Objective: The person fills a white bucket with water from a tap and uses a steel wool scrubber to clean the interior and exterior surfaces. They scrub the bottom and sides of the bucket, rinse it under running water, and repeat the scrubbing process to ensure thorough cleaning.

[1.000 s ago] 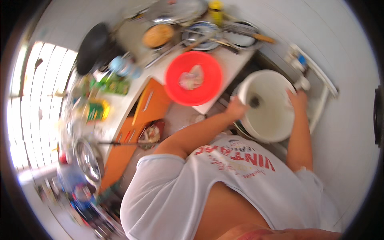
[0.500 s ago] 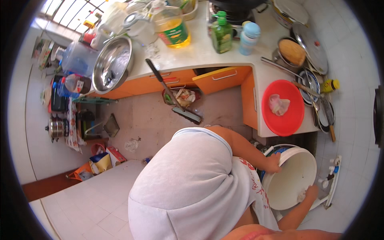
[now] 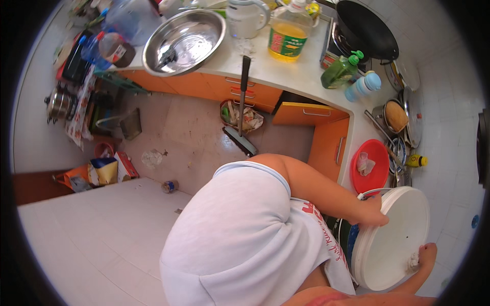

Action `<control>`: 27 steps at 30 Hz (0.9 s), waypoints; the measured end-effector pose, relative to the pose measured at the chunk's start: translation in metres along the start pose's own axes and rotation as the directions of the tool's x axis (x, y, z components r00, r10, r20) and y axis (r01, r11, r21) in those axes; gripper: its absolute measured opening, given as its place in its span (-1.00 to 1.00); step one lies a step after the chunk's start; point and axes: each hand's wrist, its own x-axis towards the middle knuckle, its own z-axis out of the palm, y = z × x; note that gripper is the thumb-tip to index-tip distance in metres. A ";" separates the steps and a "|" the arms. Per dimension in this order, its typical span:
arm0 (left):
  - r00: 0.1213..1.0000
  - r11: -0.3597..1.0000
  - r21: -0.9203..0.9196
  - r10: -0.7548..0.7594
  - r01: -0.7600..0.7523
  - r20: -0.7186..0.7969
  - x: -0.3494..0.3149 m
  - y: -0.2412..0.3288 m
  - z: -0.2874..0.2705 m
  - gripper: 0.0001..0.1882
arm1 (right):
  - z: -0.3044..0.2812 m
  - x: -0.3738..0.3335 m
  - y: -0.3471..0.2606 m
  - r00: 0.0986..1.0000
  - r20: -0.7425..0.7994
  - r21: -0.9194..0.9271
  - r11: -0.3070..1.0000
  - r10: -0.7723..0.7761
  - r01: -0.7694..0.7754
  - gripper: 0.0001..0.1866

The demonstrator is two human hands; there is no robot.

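Head view: left hand [image 3: 370,213] and right hand [image 3: 429,253] at the opposite sides of a tilted white bucket [image 3: 390,242]
The left fingers are closed over the rim; the right fingers appear curled around a crumpled pale wad [image 3: 413,261] (cloth or paper, one cannot tell) by the inner wall, near the rim. As a judgement, the left grip should stay firm, since a tilted bucket may roll, while the right wrist stays loose and keeps the wad spread against the curve. The thin handle [image 3: 375,192] arches just beside the left hand and is best kept off the wrist. Farther out, a red basin [image 3: 363,179] rests near the edge of the pale counter [image 3: 301,81], close enough to the bucket that a wide swing might knock it
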 end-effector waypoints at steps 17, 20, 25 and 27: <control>0.857 0.889 -0.144 0.360 -0.435 -0.370 -0.215 0.055 -0.119 -0.21 | -0.221 0.070 -0.209 0.801 -0.403 -0.109 0.892 -0.444 0.439 -0.81; 0.814 0.863 -0.136 0.392 -0.487 -0.429 -0.268 0.055 -0.162 -0.23 | -0.265 0.056 -0.302 0.829 -0.335 -0.069 0.889 -0.447 0.452 -0.81; 0.724 0.827 -0.086 0.430 -0.556 -0.539 -0.367 0.054 -0.235 -0.41 | -0.315 0.046 -0.434 0.697 -0.421 -0.098 0.793 -0.581 0.601 -0.82; 0.672 0.792 -0.068 0.466 -0.607 -0.575 -0.411 0.055 -0.256 -0.43 | -0.338 0.038 -0.490 0.644 -0.426 -0.157 0.753 -0.635 0.639 -0.81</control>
